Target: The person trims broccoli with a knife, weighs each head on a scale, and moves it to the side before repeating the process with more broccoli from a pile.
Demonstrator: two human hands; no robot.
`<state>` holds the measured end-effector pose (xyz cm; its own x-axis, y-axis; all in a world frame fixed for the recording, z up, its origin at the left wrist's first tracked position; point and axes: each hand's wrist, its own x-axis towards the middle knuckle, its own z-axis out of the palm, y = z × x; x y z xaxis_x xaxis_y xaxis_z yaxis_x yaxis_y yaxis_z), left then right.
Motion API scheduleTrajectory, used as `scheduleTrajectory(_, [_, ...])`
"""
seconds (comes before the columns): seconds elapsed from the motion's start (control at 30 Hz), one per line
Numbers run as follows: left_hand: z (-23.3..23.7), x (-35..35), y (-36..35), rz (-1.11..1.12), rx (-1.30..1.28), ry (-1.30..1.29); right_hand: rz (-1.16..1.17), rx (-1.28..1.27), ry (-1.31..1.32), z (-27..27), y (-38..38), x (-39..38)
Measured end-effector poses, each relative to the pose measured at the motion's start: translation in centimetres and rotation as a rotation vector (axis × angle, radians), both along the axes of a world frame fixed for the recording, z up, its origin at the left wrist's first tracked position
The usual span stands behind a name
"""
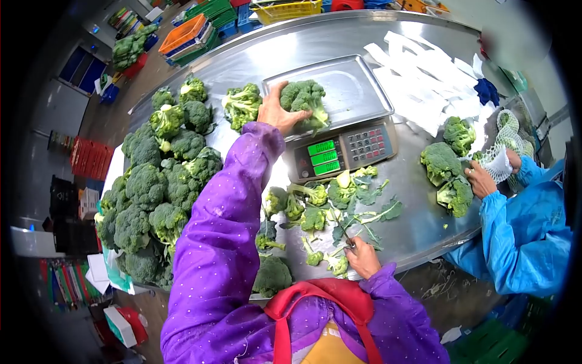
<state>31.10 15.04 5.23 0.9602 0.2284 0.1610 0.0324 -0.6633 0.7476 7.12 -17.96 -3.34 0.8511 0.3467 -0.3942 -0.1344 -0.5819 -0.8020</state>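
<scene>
My left hand (277, 114) grips a head of broccoli (306, 100) at the left end of the scale's steel tray (354, 91), thumb across its near side. Just left of that hand lies another broccoli head (242, 104). The scale's green display (323, 156) and keypad face me. Low at the front of the table, my right hand (363, 258) is closed round a knife (341, 225), its thin blade pointing away from me over the trimmings. Cut broccoli stalks, leaves and small florets (312, 219) are scattered between the scale and me.
A large pile of broccoli (145, 188) fills the table's left side. At the right, a co-worker in blue sleeves (503, 236) handles white netting (498, 162) beside several broccoli heads (441, 164). White strips (418, 76) lie behind. Stacked crates (185, 36) stand beyond the table.
</scene>
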Motion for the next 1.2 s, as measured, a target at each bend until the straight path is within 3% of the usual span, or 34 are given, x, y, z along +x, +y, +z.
scheduleTrajectory(0.07, [-1.5, 0.7, 0.4, -0.030, 0.051, 0.048, -0.005, -0.018, 0.041, 0.0, -0.3, 0.0])
scheduleTrajectory(0.27, [2.3, -3.8, 4.2, 0.029, 0.102, -0.040, 0.084, 0.013, -0.020, -0.7, 0.1, 0.0])
scheduleTrajectory(0.43, [3.5, -7.0, 9.7, 0.187, -0.041, -0.025, 0.143, 0.016, 0.014, -0.3, 1.0, 0.7])
scheduleTrajectory(0.57, [3.8, -6.8, 9.9, 0.208, -0.090, -0.056, 0.154, 0.004, 0.024, 0.0, 1.3, 0.8])
scheduleTrajectory(0.67, [3.0, -4.7, 7.6, 0.154, -0.122, -0.011, 0.157, 0.002, 0.030, 0.0, 1.1, 0.8])
scheduleTrajectory(0.77, [-0.8, -0.3, 4.7, -0.076, -0.199, 0.025, 0.129, 0.061, -0.057, -2.3, 0.5, -0.1])
scheduleTrajectory(0.8, [-2.7, 1.5, 3.3, -0.118, -0.196, -0.051, 0.122, 0.046, -0.049, -2.1, 0.4, -0.1])
scheduleTrajectory(0.87, [-4.3, 4.3, 1.8, -0.126, -0.340, 0.048, 0.123, 0.040, -0.041, -1.1, 0.2, 0.2])
scheduleTrajectory(0.93, [-2.3, 4.9, -0.7, -0.039, -0.582, 0.149, 0.066, 0.055, -0.031, -0.8, -0.2, 0.0])
scheduleTrajectory(1.0, [-1.0, 4.9, -4.1, -0.028, -0.590, 0.200, 0.002, 0.088, 0.049, 0.4, -0.7, 0.1])
scheduleTrajectory(1.1, [-0.3, 4.7, -11.0, -0.228, -0.663, 0.113, -0.033, 0.117, 0.071, -0.4, -1.4, -0.6])
scheduleTrajectory(1.17, [-0.2, 4.1, -16.9, -0.319, -0.858, 0.203, -0.044, 0.142, 0.057, -0.5, -1.6, -0.9])
scheduleTrajectory(1.2, [0.1, 4.4, -19.3, -0.360, -0.834, 0.342, -0.046, 0.132, 0.082, -0.4, -1.8, -0.9])
